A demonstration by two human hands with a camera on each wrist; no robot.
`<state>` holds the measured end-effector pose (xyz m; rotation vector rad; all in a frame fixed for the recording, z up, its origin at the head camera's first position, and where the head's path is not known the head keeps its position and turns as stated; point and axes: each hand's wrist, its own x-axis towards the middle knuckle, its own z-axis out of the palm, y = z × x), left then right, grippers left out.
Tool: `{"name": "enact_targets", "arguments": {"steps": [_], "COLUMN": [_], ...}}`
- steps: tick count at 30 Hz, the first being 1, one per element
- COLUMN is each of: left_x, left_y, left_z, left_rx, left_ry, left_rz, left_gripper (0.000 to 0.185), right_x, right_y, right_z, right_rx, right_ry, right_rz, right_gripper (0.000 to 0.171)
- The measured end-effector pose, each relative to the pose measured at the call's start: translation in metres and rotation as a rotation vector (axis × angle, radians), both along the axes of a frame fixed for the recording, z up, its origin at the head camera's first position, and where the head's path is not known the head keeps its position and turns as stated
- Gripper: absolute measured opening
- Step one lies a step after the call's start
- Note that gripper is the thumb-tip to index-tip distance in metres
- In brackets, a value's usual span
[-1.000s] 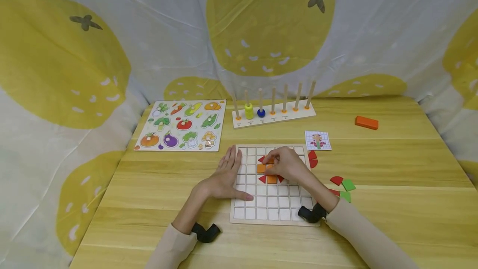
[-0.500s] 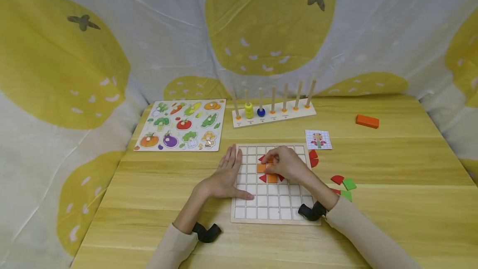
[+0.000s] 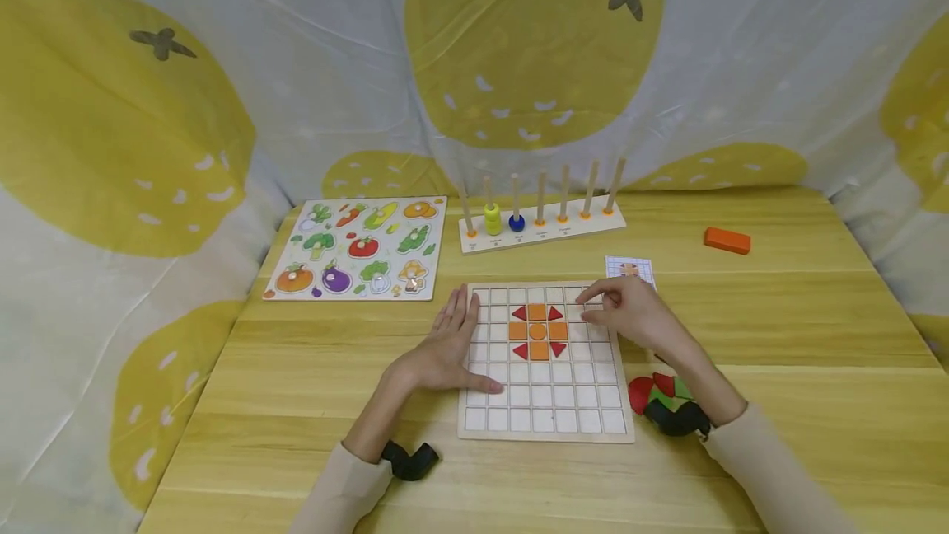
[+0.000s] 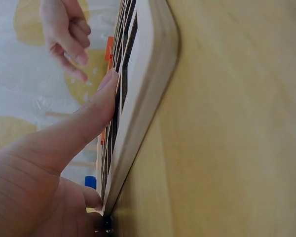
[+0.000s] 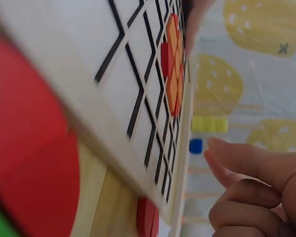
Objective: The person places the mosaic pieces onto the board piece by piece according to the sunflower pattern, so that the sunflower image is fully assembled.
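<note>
A white grid board (image 3: 544, 402) lies on the wooden table. Near its top middle, orange squares and red triangles (image 3: 537, 330) form a small flower-like pattern. My left hand (image 3: 452, 344) rests flat on the board's left edge, with the thumb (image 4: 89, 118) lying on the grid. My right hand (image 3: 623, 311) hovers over the board's upper right edge, fingers loosely curled and holding nothing. The right wrist view shows the board (image 5: 113, 64), the orange pieces (image 5: 172, 64) and my curled fingers (image 5: 256, 187). Loose red and green pieces (image 3: 656, 392) lie beside my right wrist.
A pattern card (image 3: 630, 268) lies just beyond my right hand. At the back stand a peg rack (image 3: 541, 225) with yellow and blue rings and a vegetable puzzle (image 3: 359, 250). An orange block (image 3: 726, 240) lies far right. Printed cloth surrounds the table.
My right hand has left the orange and red pattern and moved right to the board's edge, uncovering the pieces. The left hand has stayed put.
</note>
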<state>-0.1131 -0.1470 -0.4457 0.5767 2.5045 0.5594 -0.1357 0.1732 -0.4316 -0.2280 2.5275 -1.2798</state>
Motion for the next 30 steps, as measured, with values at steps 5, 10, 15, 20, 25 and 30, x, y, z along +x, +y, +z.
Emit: {"name": "enact_targets", "arguments": {"steps": [5,10,15,20,25,30], "left_x": [-0.003,-0.006,-0.006,-0.006,-0.006,-0.006], "left_y": [-0.001,-0.002,-0.002,-0.003,-0.002,-0.002], "left_z": [-0.002,-0.004,-0.005,-0.005,-0.004,-0.004], "left_rx": [0.008,0.016,0.028,0.045,0.018,0.014], "left_ry": [0.011,0.015,0.006,0.007,0.014,0.016], "left_rz": [-0.006,-0.012,-0.014,-0.01,-0.023,-0.023], "left_gripper": [0.141,0.141,0.141,0.14,0.139,0.139], "right_x": [0.003,0.005,0.002,-0.002,-0.003,-0.004], "right_y": [0.048,0.073,0.085,0.101,0.115,0.119], "right_z": [-0.001,-0.004,-0.007,-0.011,-0.017,-0.022], "right_rx": [0.04,0.068,0.044,-0.03,-0.074,-0.114], "right_ry": [-0.009,-0.036,-0.075,-0.167,-0.222,-0.266], "right_rz": [-0.051,-0.035,0.041,0.172,0.279,0.334], "right_gripper": [0.025,0.03,0.031,0.032,0.03,0.028]}}
